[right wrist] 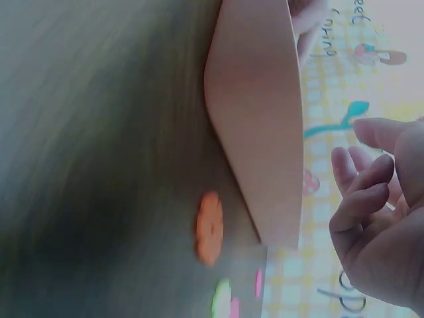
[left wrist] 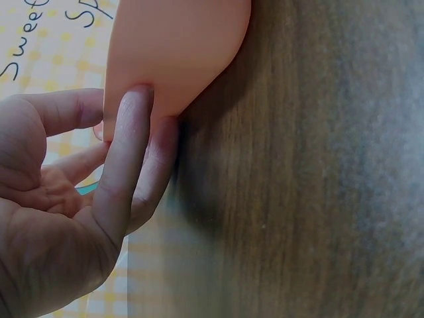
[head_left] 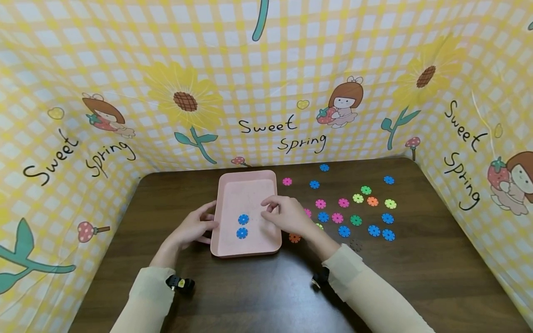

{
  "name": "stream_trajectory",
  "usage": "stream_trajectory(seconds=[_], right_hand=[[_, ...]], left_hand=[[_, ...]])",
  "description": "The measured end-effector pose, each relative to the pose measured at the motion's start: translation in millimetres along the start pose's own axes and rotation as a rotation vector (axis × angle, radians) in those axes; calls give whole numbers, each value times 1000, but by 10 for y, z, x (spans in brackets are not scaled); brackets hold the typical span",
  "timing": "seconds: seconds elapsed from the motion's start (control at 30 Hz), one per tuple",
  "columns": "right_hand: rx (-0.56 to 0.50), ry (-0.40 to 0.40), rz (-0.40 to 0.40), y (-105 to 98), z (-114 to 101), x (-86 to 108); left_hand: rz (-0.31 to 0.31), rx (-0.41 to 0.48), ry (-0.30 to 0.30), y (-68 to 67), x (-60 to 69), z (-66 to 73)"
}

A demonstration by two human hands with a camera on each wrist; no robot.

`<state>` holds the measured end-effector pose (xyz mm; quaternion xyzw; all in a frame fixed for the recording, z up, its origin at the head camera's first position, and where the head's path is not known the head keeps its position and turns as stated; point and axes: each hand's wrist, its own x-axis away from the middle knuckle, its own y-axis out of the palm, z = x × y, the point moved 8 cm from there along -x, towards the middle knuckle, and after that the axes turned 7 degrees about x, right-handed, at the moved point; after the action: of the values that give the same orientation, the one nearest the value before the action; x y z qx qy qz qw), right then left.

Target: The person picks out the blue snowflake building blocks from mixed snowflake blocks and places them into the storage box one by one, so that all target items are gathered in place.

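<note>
A shallow pink tray (head_left: 239, 196) lies on the table, with two blue notched discs inside, one disc (head_left: 243, 219) just behind the other disc (head_left: 242, 233). My left hand (head_left: 193, 225) holds the tray's left side; in the left wrist view its fingers lie against the outer wall and the thumb is at the rim. Over the tray's right side hovers my right hand (head_left: 289, 215), its fingers loosely bent. The right wrist view shows a gap between thumb and fingers, and no disc can be seen there. An orange disc (right wrist: 210, 228) lies beside the tray, below the right hand.
Right of the tray, several loose discs lie scattered, among them a pink disc (head_left: 343, 202), a green disc (head_left: 356, 220), an orange disc (head_left: 372, 201) and a blue disc (head_left: 388, 235). A yellow checked cloth (head_left: 266, 69) encloses the dark wooden table (head_left: 266, 296) at the back and sides.
</note>
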<state>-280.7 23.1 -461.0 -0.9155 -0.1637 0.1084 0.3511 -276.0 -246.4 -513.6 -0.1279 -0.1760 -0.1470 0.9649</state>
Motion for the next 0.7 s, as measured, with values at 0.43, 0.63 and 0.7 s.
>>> stream_trajectory(seconds=[0.43, 0.63, 0.7], right_hand=[[20, 54, 26, -443, 503, 265], [55, 87, 16, -595, 809, 389], [61, 94, 0, -641, 885, 426]], left_hand=[[7, 2, 4, 6, 11, 5], [6, 12, 8, -1, -5, -12], [5, 17, 6, -3, -6, -11]])
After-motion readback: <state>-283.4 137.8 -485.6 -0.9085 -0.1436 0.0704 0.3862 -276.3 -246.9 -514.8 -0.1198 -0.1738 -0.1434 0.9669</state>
